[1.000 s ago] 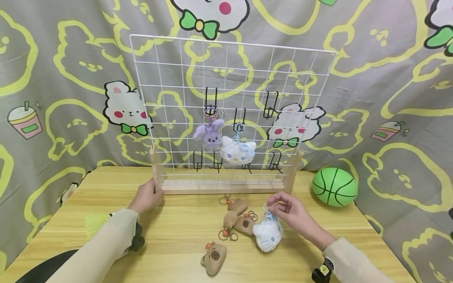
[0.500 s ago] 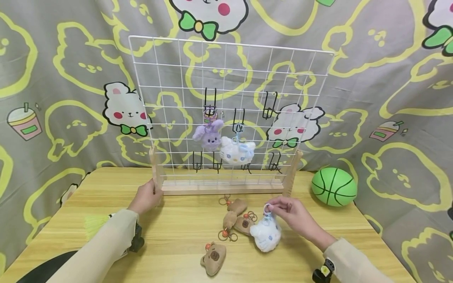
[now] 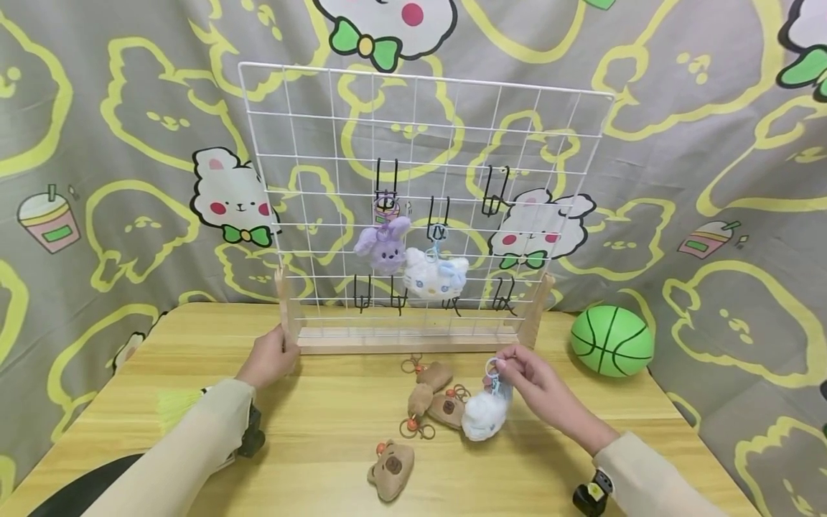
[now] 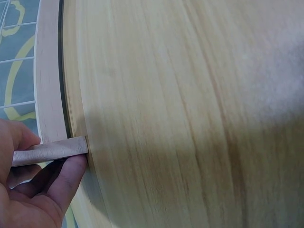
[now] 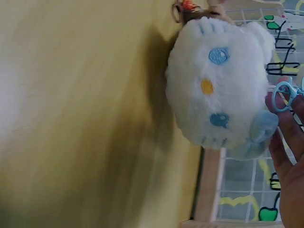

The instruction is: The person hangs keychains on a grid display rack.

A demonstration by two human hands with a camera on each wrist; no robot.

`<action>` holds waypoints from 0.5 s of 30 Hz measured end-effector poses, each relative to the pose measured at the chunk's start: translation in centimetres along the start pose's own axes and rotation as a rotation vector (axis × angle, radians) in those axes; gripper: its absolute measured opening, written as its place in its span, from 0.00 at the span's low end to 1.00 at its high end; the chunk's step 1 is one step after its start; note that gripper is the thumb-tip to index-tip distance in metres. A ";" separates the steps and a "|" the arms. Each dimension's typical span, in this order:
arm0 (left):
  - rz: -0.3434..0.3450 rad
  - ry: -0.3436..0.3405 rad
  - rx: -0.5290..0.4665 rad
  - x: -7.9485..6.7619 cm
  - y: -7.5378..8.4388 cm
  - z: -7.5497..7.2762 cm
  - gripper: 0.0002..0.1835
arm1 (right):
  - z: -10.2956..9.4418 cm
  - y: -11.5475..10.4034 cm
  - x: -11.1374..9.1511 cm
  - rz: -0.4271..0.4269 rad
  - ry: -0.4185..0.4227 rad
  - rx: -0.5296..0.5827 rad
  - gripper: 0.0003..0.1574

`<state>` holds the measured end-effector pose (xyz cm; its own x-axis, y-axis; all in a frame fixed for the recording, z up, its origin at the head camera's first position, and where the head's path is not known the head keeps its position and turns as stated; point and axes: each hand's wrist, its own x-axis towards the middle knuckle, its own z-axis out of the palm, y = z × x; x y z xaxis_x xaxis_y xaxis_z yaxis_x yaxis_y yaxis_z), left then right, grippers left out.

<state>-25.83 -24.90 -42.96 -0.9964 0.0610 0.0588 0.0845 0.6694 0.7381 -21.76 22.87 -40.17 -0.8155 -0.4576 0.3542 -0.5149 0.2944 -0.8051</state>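
My right hand (image 3: 531,377) pinches the light-blue ring of a white plush cat-head keychain (image 3: 484,416), which hangs below the fingers close over the table. In the right wrist view the plush shows blue eyes, a yellow nose and a blue bow (image 5: 263,127); its blue clasp (image 5: 284,96) lies against the fingers. My left hand (image 3: 266,357) grips the left wooden foot (image 4: 52,151) of the white wire grid rack (image 3: 413,337), thumb and fingers on opposite sides. On the rack's black hooks hang a purple bunny plush (image 3: 385,251) and a matching white cat plush (image 3: 434,280).
Several brown plush keychains with rings lie mid-table, one (image 3: 392,470) nearer the front. Other black hooks (image 3: 496,192) on the grid carry nothing. A green ball (image 3: 611,341) sits at the right rear. A yellow-green bristled item (image 3: 176,408) lies beside the left forearm.
My right hand has risen slightly, lifting the white plush upward, and the plush has turned so its face points away from the head view. The left hand stays on the rack.
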 end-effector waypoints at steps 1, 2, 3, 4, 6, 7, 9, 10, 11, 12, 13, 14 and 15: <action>0.001 -0.001 0.001 0.0 0.0 0.0 0.30 | -0.1 -0.2 0.2 -0.019 0.006 -0.006 0.09; -0.002 -0.003 0.002 0.0 0.1 -0.1 0.30 | -0.2 -0.5 0.4 -0.043 0.011 -0.011 0.09; -0.006 -0.004 0.002 0.0 0.1 -0.1 0.30 | -0.3 -0.8 0.7 -0.063 0.018 -0.015 0.09; -0.009 -0.006 0.003 0.0 0.1 -0.1 0.30 | -0.5 -1.1 1.0 -0.090 0.027 -0.025 0.09; -0.010 -0.007 0.004 0.0 0.1 -0.1 0.30 | -0.9 -1.8 1.6 -0.140 0.052 -0.040 0.08; -0.013 -0.006 0.006 -0.1 0.1 -0.1 0.30 | -1.1 -2.2 1.9 -0.155 0.065 -0.052 0.08; -0.009 -0.002 0.006 -0.1 0.1 0.0 0.30 | -1.7 -3.2 2.6 -0.178 0.104 -0.085 0.08; -0.008 -0.002 0.005 -0.1 0.1 0.0 0.30 | -2.1 -3.7 3.0 -0.186 0.126 -0.103 0.08; -0.008 -0.001 0.002 -0.1 0.1 0.0 0.30 | -2.4 -4.3 3.4 -0.193 0.149 -0.119 0.08; -0.007 -0.002 0.002 -0.1 0.1 0.0 0.30 | -2.8 -4.8 3.9 -0.197 0.170 -0.130 0.08; -0.006 -0.003 0.001 -0.1 0.1 0.0 0.30 | -3.1 -5.4 4.4 -0.206 0.188 -0.139 0.08; -0.004 -0.004 0.002 -0.1 0.1 -0.1 0.30 | -3.5 -5.9 4.9 -0.214 0.204 -0.141 0.08; -0.010 -0.003 0.002 -0.1 0.1 -0.1 0.30 | -3.8 -6.5 5.4 -0.219 0.220 -0.143 0.08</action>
<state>-25.69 -24.91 -42.83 -0.9971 0.0569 0.0496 0.0750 0.6715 0.7372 -23.86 21.66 -31.24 -0.7110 -0.3358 0.6179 -0.7032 0.3311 -0.6292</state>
